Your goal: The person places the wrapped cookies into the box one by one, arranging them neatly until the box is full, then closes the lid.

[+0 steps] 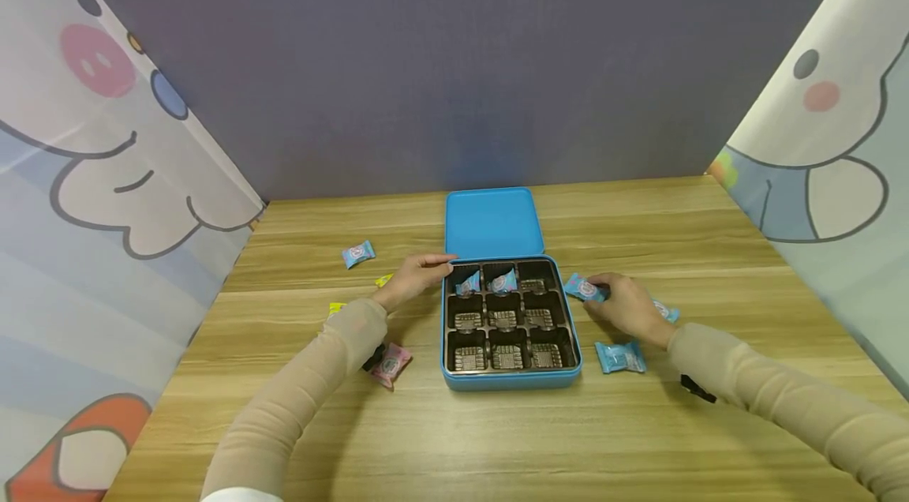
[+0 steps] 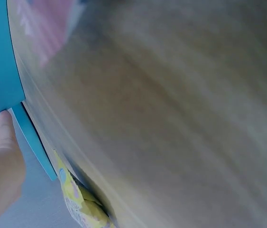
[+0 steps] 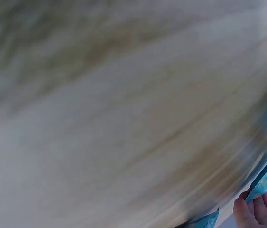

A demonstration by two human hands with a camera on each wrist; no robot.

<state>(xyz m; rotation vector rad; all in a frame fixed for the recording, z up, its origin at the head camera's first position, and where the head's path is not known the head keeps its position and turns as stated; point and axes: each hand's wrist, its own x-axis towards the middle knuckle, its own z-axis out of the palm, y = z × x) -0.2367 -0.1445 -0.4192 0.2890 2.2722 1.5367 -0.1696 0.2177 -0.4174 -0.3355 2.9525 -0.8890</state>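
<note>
Head view: the left hand, fingers extended, touches the upper-left corner of the blue box, centre frame, whose top row holds two sweets; right of centre, the right hand pinches a blue candy just beside it.

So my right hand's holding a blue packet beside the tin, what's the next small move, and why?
I'd probably bring the blue packet in your right hand over the tin and lower it into the far row's right compartment. That one looks empty and closest, and the row's other two compartments each hold a similar packet.
</note>
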